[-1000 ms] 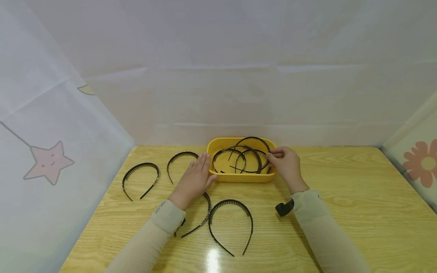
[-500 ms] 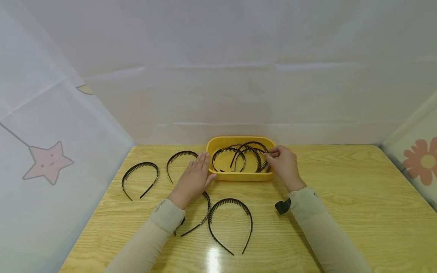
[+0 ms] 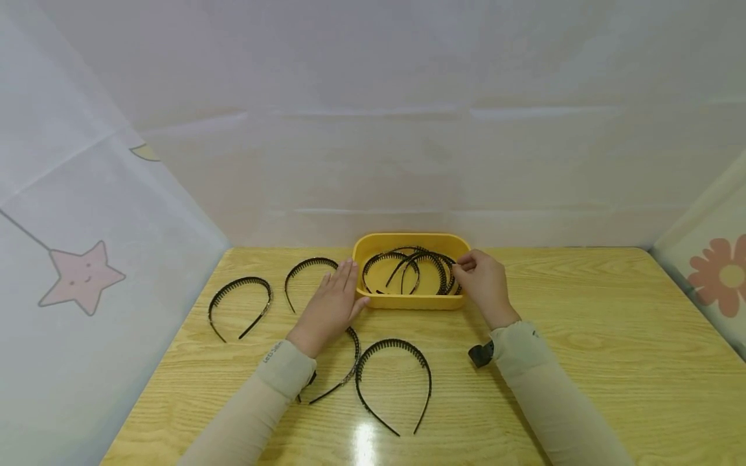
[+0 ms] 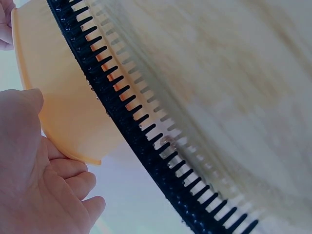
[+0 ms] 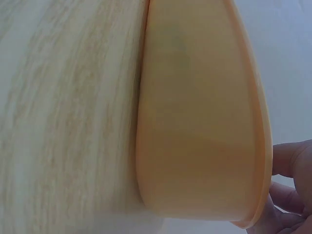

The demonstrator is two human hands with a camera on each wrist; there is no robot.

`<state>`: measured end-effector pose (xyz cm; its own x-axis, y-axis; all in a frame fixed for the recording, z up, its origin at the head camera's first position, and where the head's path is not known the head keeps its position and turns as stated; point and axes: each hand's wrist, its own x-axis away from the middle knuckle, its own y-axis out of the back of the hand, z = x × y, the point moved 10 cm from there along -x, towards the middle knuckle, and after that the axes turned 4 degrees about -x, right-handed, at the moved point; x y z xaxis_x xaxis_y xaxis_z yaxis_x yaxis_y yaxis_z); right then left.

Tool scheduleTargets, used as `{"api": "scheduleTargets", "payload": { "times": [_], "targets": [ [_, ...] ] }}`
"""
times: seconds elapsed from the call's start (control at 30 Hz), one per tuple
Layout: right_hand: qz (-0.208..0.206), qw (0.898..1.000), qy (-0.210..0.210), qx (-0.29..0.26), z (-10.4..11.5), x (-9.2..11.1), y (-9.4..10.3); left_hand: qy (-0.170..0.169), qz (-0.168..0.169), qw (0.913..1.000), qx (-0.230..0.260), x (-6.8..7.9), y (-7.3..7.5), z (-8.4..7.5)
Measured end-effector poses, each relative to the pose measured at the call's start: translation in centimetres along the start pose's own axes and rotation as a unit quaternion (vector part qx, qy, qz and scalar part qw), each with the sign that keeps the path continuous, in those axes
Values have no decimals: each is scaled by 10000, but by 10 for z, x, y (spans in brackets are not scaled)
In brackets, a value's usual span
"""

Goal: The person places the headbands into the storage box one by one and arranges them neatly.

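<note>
The right hand [image 3: 485, 285] pinches a black toothed headband [image 3: 419, 253] inside the yellow plastic bin [image 3: 410, 302], among other headbands, at its 3 o'clock end. The left hand [image 3: 331, 310], grasping nothing, rests straight fingers against the 9 o'clock end. Loose headbands [image 3: 392, 343] lie from 6 to 9 o'clock on the wood-grain table [image 3: 588, 317]; pale sheeting [image 3: 373, 149] hangs beyond, at 12. Since a second ago, the pinched headband has sunk lower.

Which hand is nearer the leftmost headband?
Left. The left hand is at the left end of the bin, right of that headband; the right hand is at the bin's right end, farther off.
</note>
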<state>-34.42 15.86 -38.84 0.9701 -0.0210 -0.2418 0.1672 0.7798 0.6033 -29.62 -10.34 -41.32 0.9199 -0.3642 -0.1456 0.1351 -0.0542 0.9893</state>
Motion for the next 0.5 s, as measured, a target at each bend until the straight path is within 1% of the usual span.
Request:
{"api": "scheduleTargets", "payload": {
  "times": [0.27, 0.5],
  "targets": [
    [4, 10000, 74, 39, 3, 3, -1, 32, 64, 10000, 61, 0, -1, 1],
    [3, 9996, 293, 17, 4, 7, -3, 10, 30, 10000, 58, -1, -3, 2]
  ]
}}
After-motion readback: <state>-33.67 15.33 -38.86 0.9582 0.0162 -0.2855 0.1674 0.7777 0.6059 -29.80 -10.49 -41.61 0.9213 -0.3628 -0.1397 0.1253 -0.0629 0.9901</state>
